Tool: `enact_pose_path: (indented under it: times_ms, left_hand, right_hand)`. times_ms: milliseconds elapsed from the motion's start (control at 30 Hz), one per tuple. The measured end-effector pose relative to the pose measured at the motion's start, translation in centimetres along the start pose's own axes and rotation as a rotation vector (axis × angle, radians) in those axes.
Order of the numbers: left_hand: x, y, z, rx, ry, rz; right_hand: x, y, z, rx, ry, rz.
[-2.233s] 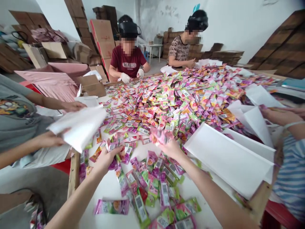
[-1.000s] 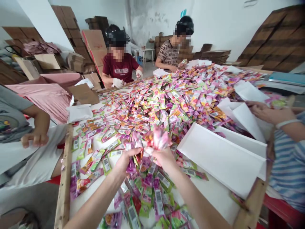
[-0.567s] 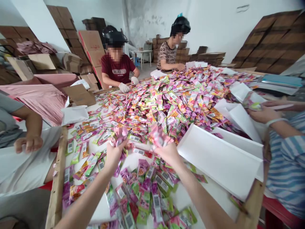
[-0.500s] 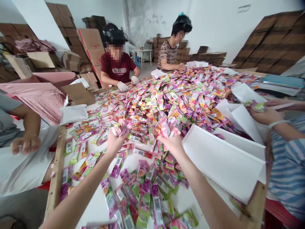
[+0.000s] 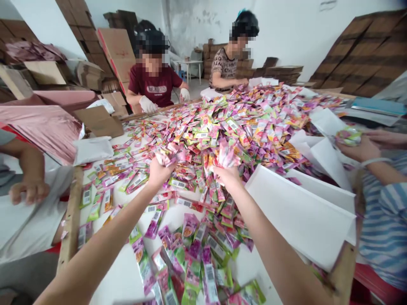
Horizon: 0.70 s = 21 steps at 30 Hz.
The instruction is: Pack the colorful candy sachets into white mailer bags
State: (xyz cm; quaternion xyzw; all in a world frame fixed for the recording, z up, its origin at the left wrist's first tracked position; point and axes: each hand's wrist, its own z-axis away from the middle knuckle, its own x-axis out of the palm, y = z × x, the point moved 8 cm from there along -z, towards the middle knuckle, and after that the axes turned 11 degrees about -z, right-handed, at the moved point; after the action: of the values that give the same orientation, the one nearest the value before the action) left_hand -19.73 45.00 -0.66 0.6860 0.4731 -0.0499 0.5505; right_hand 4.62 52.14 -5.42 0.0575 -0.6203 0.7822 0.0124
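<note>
My left hand (image 5: 160,171) is closed around a bunch of small packets (image 5: 168,155), mostly pink and white. A second bunch of pink packets (image 5: 227,156) sticks up out of my right hand (image 5: 226,174), its fingers wrapped round the lower ends. Both hands are over the near slope of a large heap of colourful packets (image 5: 206,123) on a white table (image 5: 110,271). More packets (image 5: 193,254), purple and green with barcodes, lie loose between my forearms. What the packets contain cannot be made out.
White padded envelopes (image 5: 302,212) lie by my right forearm. At the right, a co-worker's hands (image 5: 359,146) hold packets. Two people with headgear work across the heap, one in white gloves (image 5: 148,104). Another person's hand (image 5: 28,190) rests at left, outside the wooden table edge (image 5: 70,220).
Both hands, still holding their bunches, have moved slightly; the left has gone up and to the right, closer to the right hand. The gloved co-worker's hands have lifted away from the heap.
</note>
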Motion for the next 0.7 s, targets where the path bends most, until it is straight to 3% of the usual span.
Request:
enact_pose_path:
  times_ms: [67,133,267,367,467,533,600,700]
  left_hand:
    - [-1.3,0.4,3.4,-0.161,0.002,0.338]
    - [-1.3,0.8,6.9,-0.357,-0.035,0.598]
    - [-0.5,1.3,11.7,-0.582,-0.155,0.755]
    - [-0.4,0.7,13.4,-0.584,-0.302,0.589]
    - [-0.8,-0.9,14.3,-0.417,-0.458,0.098]
    - [-1.4,-1.8,14.5,-0.303,-0.473,-0.153]
    - [-1.9,-2.5,14.7,-0.283,-0.484,-0.210]
    - [-2.0,-2.7,15.0,-0.363,-0.518,-0.176]
  right_hand:
    - [-0.9,1.3,2.3,0.124,-0.021,-0.133]
    - [-1.2,2.2,4.4,0.185,-0.073,-0.227]
    - [-1.7,3.5,7.5,0.217,-0.074,-0.223]
    - [-1.9,4.0,9.3,0.193,-0.089,-0.110]
    - [-2.0,3.9,10.9,0.111,-0.125,0.027]
    - [-2.1,3.8,11.7,0.075,-0.140,0.113]
    - [-2.4,3.7,12.0,0.059,-0.145,0.197]
    - [-2.4,3.1,11.8,0.021,-0.157,0.212]
